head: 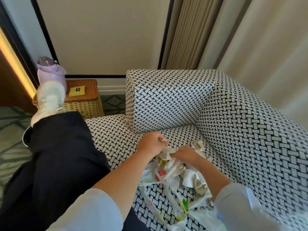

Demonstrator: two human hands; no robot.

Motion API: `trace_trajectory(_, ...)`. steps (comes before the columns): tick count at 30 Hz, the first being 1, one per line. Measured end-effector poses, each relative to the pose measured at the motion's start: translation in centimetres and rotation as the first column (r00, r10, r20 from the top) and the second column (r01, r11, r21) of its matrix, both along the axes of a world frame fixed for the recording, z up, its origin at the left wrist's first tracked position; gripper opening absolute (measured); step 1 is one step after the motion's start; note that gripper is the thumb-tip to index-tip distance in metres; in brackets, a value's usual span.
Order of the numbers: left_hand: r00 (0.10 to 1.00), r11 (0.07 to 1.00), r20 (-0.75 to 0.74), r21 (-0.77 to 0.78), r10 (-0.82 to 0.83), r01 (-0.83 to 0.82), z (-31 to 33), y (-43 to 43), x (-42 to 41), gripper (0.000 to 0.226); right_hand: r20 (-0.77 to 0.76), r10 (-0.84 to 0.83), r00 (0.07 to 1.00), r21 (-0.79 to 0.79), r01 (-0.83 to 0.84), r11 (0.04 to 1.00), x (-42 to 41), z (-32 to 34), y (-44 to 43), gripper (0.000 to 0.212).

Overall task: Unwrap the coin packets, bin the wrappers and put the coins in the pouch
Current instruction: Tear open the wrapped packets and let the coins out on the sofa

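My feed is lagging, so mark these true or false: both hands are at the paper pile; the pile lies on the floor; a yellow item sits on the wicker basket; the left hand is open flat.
1. Both hands, left hand and right hand, are at the pile of torn wrappers. True.
2. The pile lies on the floor. False: it lies on the patterned sofa seat.
3. A yellow item sits on the wicker basket. True.
4. The left hand is open flat. False: it is closed in a fist.

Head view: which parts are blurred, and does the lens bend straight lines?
Head view: the raised shoe is smeared by motion blur; the left hand and right hand over the torn wrappers are slightly soft; the dark wall trim leans, showing wide-angle distortion.
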State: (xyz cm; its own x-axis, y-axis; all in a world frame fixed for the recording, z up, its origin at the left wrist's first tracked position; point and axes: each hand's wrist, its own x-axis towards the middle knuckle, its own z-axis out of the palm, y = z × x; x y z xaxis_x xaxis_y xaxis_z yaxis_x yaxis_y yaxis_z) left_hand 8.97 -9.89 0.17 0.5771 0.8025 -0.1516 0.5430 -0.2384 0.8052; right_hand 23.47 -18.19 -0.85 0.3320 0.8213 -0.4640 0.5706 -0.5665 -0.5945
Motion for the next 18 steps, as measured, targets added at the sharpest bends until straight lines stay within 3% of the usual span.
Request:
trace_trajectory(5,0.997,0.999,-0.074,0.045,0.019,-0.016,0.6,-1.0,1.4,0.013,0.172,0.271,0.947,-0.19,-0.238,0.953,1.1,1.0,0.4,0.011)
trace_trajectory(10,0.971,0.995,-0.238,0.089,-0.028,0.05,-0.6,-1.3,1.9,0.014,0.129,0.311,0.942,-0.298,-0.262,0.918,2.9,0.9,0.4,0.052)
trace_trajectory(13,0.966,0.996,-0.259,0.084,-0.013,0.036,-1.8,-1.1,1.0,0.01,0.115,0.305,0.945,-0.311,-0.258,0.915,3.6,0.9,0.6,0.058)
trace_trajectory(17,0.976,0.998,-0.217,0.059,0.014,-0.001,-2.9,0.1,-0.6,0.009,0.116,0.236,0.965,-0.131,-0.221,0.967,3.9,0.7,2.2,0.013)
trace_trajectory(18,0.978,0.998,-0.208,0.062,0.018,-0.005,-3.2,0.4,-0.9,0.009,0.116,0.198,0.973,-0.072,-0.191,0.979,3.8,0.8,2.7,0.015)
